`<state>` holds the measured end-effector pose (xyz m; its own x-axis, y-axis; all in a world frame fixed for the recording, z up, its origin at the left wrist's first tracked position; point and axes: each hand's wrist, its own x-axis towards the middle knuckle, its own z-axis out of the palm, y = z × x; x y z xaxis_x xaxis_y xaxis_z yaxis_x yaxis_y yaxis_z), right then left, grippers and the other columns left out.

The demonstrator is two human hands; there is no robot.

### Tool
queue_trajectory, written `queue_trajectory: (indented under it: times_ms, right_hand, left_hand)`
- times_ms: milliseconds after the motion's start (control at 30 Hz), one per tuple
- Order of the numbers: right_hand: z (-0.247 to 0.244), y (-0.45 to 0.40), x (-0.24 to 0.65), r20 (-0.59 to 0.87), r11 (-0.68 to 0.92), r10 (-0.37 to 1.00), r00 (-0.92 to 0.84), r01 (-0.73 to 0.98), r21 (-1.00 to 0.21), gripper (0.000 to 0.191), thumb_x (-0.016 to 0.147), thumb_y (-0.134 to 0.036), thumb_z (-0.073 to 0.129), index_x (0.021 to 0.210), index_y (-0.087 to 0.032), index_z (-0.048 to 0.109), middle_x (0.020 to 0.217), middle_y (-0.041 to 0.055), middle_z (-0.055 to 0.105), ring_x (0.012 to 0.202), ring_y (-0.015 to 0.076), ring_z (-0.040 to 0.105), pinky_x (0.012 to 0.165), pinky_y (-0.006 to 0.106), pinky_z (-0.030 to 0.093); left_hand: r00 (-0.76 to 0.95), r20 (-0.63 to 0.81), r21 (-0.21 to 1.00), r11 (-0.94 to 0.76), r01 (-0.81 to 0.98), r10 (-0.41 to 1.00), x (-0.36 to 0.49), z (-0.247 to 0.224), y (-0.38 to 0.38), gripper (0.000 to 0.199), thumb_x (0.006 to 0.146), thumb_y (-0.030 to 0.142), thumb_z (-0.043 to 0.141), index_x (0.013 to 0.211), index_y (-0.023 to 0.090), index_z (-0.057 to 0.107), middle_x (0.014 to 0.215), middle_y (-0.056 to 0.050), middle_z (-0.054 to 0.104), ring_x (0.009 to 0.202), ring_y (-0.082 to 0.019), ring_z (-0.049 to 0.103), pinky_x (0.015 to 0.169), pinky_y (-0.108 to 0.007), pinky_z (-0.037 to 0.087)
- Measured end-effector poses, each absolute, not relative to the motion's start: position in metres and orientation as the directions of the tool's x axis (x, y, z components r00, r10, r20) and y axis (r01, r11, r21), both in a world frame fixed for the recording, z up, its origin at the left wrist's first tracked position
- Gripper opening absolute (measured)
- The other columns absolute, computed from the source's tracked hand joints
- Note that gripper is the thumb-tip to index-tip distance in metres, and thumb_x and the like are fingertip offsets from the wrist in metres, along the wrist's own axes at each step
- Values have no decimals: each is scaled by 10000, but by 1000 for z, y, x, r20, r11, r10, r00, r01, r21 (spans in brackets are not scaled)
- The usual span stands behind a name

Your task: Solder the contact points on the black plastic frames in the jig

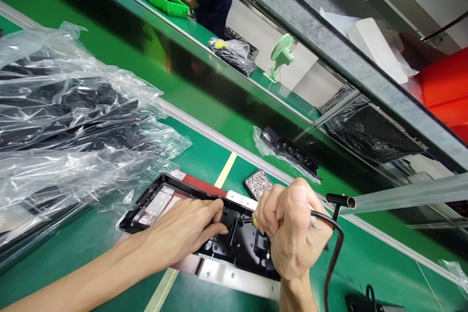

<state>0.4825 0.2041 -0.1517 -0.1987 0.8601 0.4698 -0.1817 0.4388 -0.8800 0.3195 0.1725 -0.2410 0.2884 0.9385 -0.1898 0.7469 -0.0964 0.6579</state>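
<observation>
A long black plastic housing (252, 246) lies in a fixture with white blocks (234, 275) on the green bench. My left hand (193, 226) rests across the housing, its thumb apart from its bent fingers; some fingertips are hidden. My right hand (294, 229) is wrapped round a corded electric screwdriver (255, 220), most of its handle hidden. The screwdriver's yellowish nose and metal bit point left into the housing, near its inner posts. From behind the fist a black cord (338, 243) hangs down. Just beyond the housing sits a small tray of screws (258, 183).
Clear plastic bags with black parts (73, 107) cover the left side. Another black part on plastic (288, 151) lies beyond the bench rail. A metal post (402, 195) crosses at right. Across the line, a person (212, 0) works beside bins (166, 2) and a green fan (281, 56).
</observation>
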Motion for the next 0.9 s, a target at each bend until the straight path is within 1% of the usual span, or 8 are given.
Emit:
queue_trajectory:
  times_ms: [200, 400, 600, 767, 900]
  right_hand:
    - [-151, 205, 482, 461, 428, 861, -216, -181, -885, 399, 1083, -298, 473, 696, -224, 405, 520, -72, 377, 415, 72, 332, 390, 230, 250]
    - [-151, 204, 481, 456, 423, 864, -212, -183, -887, 403, 1079, -301, 481, 692, -228, 394, 518, -72, 372, 416, 75, 331, 396, 235, 244]
    - [-151, 204, 484, 443, 404, 863, -243, -192, -894, 406, 1078, -303, 483, 692, -223, 385, 524, -70, 382, 426, 71, 342, 408, 233, 245]
    - [-150, 204, 487, 407, 375, 879, -247, -167, -912, 394, 1066, -318, 511, 696, -221, 413, 508, -66, 424, 423, 72, 363, 415, 229, 262]
    - [-137, 203, 490, 439, 391, 876, -200, -238, -889, 397, 1049, -291, 514, 665, -208, 452, 483, -67, 412, 400, 72, 379, 407, 219, 310]
  left_hand:
    - [292, -186, 661, -100, 744, 938, 319, -242, 172, 279, 1022, 445, 570, 848, 238, 500, 715, 32, 659, 700, -220, 665, 606, -315, 229]
    - [285, -202, 656, -87, 750, 937, 319, -239, 173, 272, 1020, 444, 569, 852, 238, 509, 742, 23, 679, 716, -225, 673, 605, -320, 220]
    - [280, -196, 663, -83, 744, 940, 319, -239, 173, 277, 1013, 447, 563, 839, 237, 514, 723, 25, 667, 682, -211, 652, 600, -326, 219]
    - [279, -176, 669, -93, 738, 944, 319, -243, 172, 274, 1012, 454, 559, 849, 238, 516, 709, 20, 657, 692, -217, 653, 607, -322, 232]
    - [291, -180, 666, -101, 739, 940, 319, -242, 172, 242, 1020, 435, 537, 877, 241, 514, 695, 22, 640, 674, -214, 633, 612, -318, 229]
